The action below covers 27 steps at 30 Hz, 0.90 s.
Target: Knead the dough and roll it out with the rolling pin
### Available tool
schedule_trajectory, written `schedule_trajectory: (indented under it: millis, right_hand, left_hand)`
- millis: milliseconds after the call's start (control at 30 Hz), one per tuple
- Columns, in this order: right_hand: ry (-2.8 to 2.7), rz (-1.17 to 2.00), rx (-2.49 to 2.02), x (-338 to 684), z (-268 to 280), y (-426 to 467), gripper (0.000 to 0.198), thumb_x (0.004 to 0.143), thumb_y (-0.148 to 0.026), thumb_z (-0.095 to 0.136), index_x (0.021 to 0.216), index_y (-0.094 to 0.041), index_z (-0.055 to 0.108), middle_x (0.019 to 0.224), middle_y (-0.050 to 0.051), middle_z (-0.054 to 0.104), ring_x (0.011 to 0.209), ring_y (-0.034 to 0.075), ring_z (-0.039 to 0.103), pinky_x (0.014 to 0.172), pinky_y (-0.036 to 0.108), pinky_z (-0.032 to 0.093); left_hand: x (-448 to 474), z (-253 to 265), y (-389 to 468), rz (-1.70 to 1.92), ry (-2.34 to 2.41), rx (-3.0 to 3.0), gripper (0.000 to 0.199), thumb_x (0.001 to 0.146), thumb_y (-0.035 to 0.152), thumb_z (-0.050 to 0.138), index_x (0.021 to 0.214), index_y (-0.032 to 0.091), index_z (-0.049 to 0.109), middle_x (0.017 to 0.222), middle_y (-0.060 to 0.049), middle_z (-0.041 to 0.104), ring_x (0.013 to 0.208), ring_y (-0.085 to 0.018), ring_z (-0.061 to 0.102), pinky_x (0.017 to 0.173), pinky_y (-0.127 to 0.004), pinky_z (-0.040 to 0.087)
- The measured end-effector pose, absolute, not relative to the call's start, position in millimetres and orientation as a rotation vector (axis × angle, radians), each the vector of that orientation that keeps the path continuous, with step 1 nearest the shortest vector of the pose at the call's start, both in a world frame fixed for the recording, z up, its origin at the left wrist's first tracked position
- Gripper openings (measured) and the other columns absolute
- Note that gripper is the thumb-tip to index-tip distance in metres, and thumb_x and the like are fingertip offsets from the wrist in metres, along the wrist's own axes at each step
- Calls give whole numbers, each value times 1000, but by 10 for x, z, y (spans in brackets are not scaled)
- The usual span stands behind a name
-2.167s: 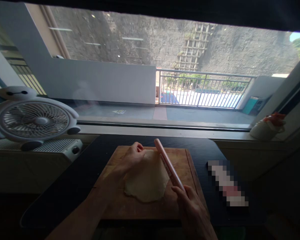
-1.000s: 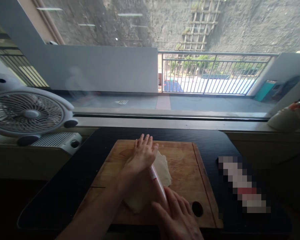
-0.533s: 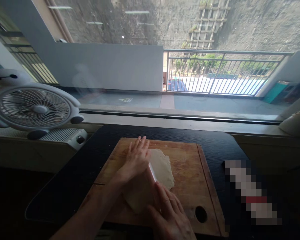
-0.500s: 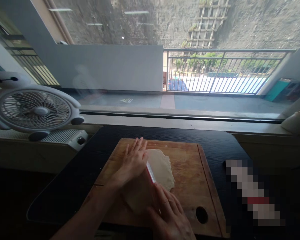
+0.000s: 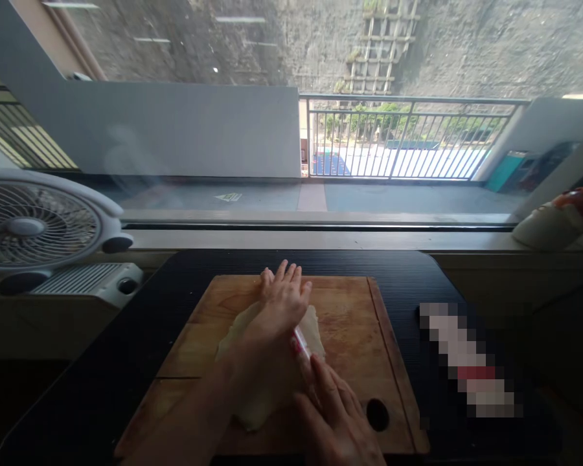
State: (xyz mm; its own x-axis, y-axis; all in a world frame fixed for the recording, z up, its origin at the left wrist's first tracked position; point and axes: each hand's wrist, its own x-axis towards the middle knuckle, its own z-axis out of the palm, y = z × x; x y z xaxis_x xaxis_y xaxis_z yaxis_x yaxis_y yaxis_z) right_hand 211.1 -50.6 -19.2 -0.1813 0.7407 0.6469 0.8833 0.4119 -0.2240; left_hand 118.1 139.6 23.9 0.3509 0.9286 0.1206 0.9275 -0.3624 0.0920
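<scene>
Flat sheet of dough point(image 5: 252, 382) lies on the wooden cutting board point(image 5: 350, 323), mid-board, running toward the near edge. Nothing here holds contents; the board only carries the dough and the rolling pin point(image 5: 302, 341).

Left hand point(image 5: 282, 304) lies flat across the far end of the pin, fingers stretched out and together, palm down, not wrapped around it. Right hand point(image 5: 337, 421) presses on the near end, fingers extended and slightly spread, also flat, no clasp. Only a short pink stretch of the pin shows between the two hands; the rest is under them. Pin sits diagonally on the dough, far end tilted left.

Board has a round hole point(image 5: 377, 415) near its near right corner, just beside the right hand. Board rests on a dark table point(image 5: 175, 285).

Around it: white fan point(image 5: 34, 226) on the left, well apart from the board, standing over a white appliance with a slatted top point(image 5: 90, 279). A blurred-out long item point(image 5: 469, 359) lies on the table right of the board, near but apart. A white and red thing point(image 5: 558, 217) sits on the window sill at far right, too dim to identify
</scene>
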Motion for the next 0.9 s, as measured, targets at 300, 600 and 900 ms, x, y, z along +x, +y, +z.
schedule_trajectory:
  millis: [300,600,900]
  right_hand:
    - [-2154,-230,-1241,2145,-181,-457,43,85,-11,43,125,-22,51,135,13,49,119,25,51,86,37,53]
    - [-1940,-314,-1481,2216,-305,-525,54,89,-22,38,142,-13,30,130,15,53,119,28,51,88,42,52]
    - [-2012,-225,-1298,1781,-221,-463,34,84,-10,44,114,-18,57,138,15,45,124,29,45,86,40,52]
  left_hand:
    - [696,268,1175,209,1777,2518,51,93,36,24,136,15,43,150,-7,28,141,-25,15,114,-49,12]
    - [1475,212,1467,342,1624,2571,53,91,44,28,131,16,49,142,-10,42,140,-25,19,115,-51,4]
    - [451,260,1158,256,1734,2449,55,93,34,21,142,10,30,152,-9,22,142,-23,12,114,-47,11]
